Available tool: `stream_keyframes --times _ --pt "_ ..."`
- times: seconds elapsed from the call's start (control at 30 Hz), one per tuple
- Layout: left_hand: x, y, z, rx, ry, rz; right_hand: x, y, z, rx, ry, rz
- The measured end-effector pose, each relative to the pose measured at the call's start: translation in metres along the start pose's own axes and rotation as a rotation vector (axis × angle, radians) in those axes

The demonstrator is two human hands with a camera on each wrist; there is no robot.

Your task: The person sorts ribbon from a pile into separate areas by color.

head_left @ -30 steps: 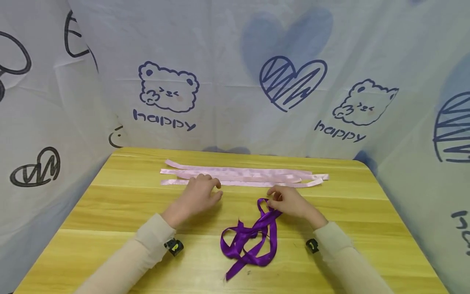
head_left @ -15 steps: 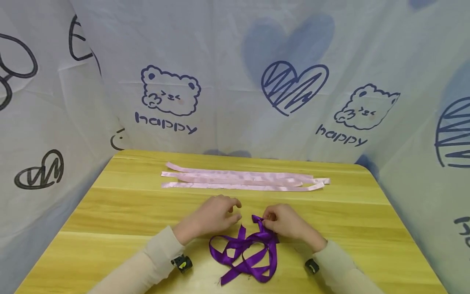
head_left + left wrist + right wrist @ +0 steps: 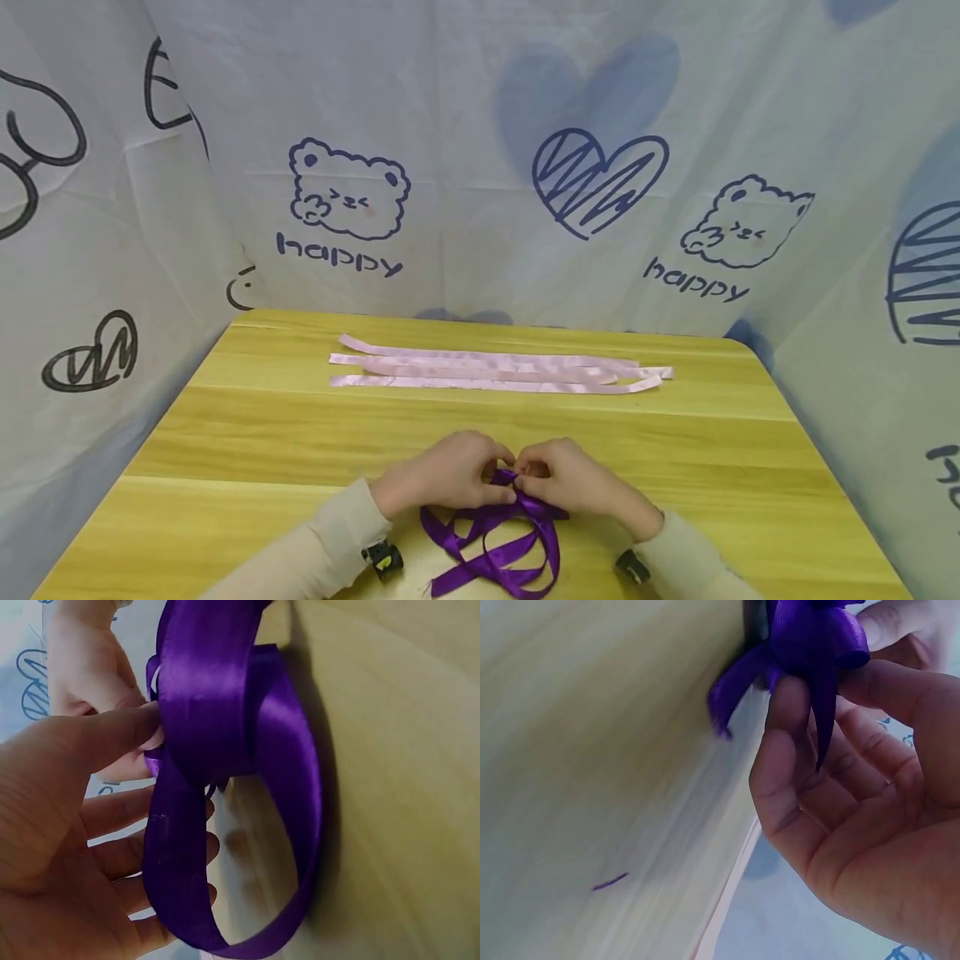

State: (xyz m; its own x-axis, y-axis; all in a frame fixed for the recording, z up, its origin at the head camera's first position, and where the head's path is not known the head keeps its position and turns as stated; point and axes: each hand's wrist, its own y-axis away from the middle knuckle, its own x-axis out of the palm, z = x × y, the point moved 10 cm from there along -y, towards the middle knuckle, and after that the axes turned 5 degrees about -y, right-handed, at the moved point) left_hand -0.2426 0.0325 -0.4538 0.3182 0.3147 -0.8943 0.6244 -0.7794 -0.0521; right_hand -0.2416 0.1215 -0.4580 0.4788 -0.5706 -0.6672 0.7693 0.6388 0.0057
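Head view: curled hands (image 3: 456,472) close together on purple ribbon (image 3: 480,567).

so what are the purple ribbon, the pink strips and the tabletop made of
Purple ribbon: probably satin, glossy, with soft highlights along its folds. Pink strips: likely satin too, given their patchy sheen. Tabletop: smooth wood or wood-effect laminate, judging by its yellow grain; can't tell which.
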Motion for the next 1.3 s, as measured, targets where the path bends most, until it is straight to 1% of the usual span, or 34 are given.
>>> stream_keyframes --times 0.1,0.17,0.3,0.43,0.5,0.6,0.73,0.8,1.07,1.2,1.3 --pt "0.002 -0.001 -0.002 0.015 0.000 -0.013 0.001 0.000 0.004 -0.024 -0.013 -0.009" --pt "0.002 -0.001 -0.003 0.031 -0.009 -0.034 0.000 -0.001 0.006 -0.032 -0.011 -0.023" --pt "-0.002 -0.001 -0.004 0.059 -0.017 -0.082 -0.002 -0.001 0.008 -0.033 -0.003 -0.049" --pt "-0.007 0.000 -0.003 0.060 -0.061 -0.142 -0.006 -0.001 0.010 -0.026 0.009 -0.079" --pt "-0.011 0.002 -0.001 0.044 -0.089 -0.180 -0.009 0.000 0.010 -0.020 0.018 -0.092" --pt "-0.015 0.004 0.005 -0.008 -0.095 -0.206 -0.012 0.002 0.008 -0.013 0.025 -0.098" --pt "-0.015 0.008 0.014 -0.078 -0.040 -0.189 -0.016 0.005 0.006 -0.003 0.014 -0.093" --pt "-0.015 0.010 0.016 -0.096 -0.019 -0.186 -0.019 0.007 0.005 0.008 -0.005 -0.091" --pt "-0.024 0.023 0.029 -0.116 0.020 -0.211 -0.032 0.014 -0.003 0.075 -0.028 -0.108" --pt "-0.034 0.030 0.037 -0.134 0.063 -0.246 -0.041 0.016 -0.008 0.095 -0.042 -0.140" --pt "-0.039 0.033 0.042 -0.150 0.113 -0.251 -0.048 0.018 -0.011 0.100 -0.045 -0.168"
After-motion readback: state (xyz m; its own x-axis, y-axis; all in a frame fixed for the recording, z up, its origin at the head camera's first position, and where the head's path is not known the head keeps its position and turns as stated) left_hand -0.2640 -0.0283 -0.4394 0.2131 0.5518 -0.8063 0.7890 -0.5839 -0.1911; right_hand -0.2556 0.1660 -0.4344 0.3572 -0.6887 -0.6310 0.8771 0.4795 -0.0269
